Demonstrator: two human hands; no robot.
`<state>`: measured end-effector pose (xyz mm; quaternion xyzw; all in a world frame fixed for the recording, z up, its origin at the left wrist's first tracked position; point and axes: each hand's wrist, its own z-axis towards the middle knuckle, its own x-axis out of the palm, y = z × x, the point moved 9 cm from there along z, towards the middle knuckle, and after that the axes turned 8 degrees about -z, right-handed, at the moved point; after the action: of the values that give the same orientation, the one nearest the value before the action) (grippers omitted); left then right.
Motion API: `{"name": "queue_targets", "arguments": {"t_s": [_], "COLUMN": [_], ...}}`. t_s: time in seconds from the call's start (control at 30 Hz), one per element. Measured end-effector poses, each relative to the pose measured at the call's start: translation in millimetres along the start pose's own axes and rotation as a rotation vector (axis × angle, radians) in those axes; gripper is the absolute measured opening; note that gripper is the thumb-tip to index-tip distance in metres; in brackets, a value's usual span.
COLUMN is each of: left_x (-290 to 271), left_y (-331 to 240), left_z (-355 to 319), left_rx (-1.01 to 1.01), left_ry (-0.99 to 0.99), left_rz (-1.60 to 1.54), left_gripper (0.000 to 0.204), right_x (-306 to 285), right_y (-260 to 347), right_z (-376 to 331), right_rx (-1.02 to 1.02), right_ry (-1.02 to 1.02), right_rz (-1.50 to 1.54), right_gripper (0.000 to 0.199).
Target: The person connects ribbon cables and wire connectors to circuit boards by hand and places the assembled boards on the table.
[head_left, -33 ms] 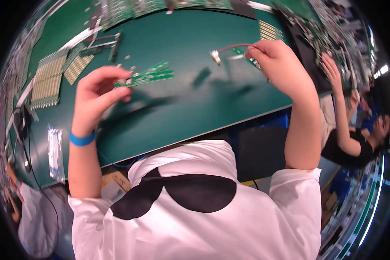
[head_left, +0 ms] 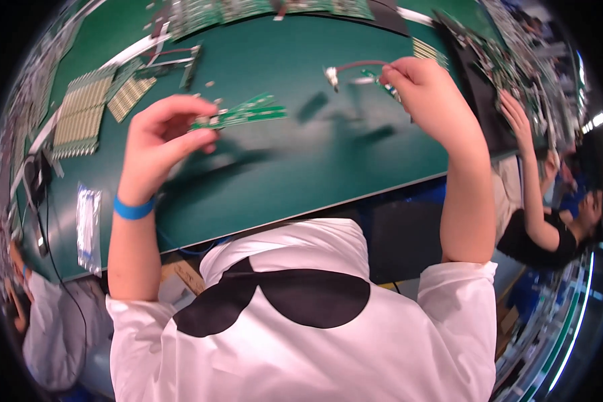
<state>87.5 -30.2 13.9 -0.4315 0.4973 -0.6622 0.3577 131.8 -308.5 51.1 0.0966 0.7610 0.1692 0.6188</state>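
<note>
Head view, hands [head_left: 159, 144] holding circuit board [head_left: 242, 112], cable [head_left: 356, 67]

The left hand [head_left: 161, 144] pinches a narrow green circuit board [head_left: 244, 112] above the green tabletop [head_left: 301, 174]. The right hand [head_left: 425, 90] holds a red cable with a white connector [head_left: 331, 75]. Stacked boards [head_left: 87, 114] lie far left.

A narrow green circuit board strip with pale solder dots [head_left: 244, 112] shows above the dark green matte tabletop [head_left: 328, 167]. A thin red wire ending in a white plug [head_left: 352, 67] shows there too. A bright blue rubber wristband [head_left: 132, 209] and a white shirt with black oval patches [head_left: 301, 321] lie below that tabletop.
</note>
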Motion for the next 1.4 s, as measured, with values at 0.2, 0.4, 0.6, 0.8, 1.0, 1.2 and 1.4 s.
{"name": "queue_targets", "arguments": {"t_s": [0.2, 0.4, 0.6, 0.8, 1.0, 1.2, 1.4], "left_x": [-3, 4, 10, 12, 25, 22, 31], "left_y": [-8, -21, -31, -29, -24, -5, 4], "left_z": [-6, -8, -11, -11, -8, -9, -8], "left_rx": [0.108, 0.207, 0.386, 0.441, 0.420, 0.297, 0.253], "left_ry": [-0.013, 0.015, 0.053, 0.033, 0.281, 0.272, 0.341], "left_rz": [0.112, 0.264, 0.454, 0.503, 0.679, 0.658, 0.643], "left_gripper": [0.026, 0.045, 0.048, 0.041, 0.031, 0.021, 0.016], "right_x": [24, 43, 20, 92, 108, 124, 134], "right_y": [40, 59, 77, 114, 117, 119, 114], "right_z": [62, 54, -2, -4, 7, 11, 10], "right_rx": [-0.107, -0.191, -0.164, -0.192, -0.148, -0.236, -0.258], "right_ry": [-0.334, -0.303, -0.320, 0.347, 0.687, 0.772, 0.841], "right_rz": [-0.077, -0.167, 0.107, 0.750, 0.633, 0.558, 0.510], "right_gripper": [0.026, 0.022, 0.022, 0.036, 0.038, 0.038, 0.045]}}
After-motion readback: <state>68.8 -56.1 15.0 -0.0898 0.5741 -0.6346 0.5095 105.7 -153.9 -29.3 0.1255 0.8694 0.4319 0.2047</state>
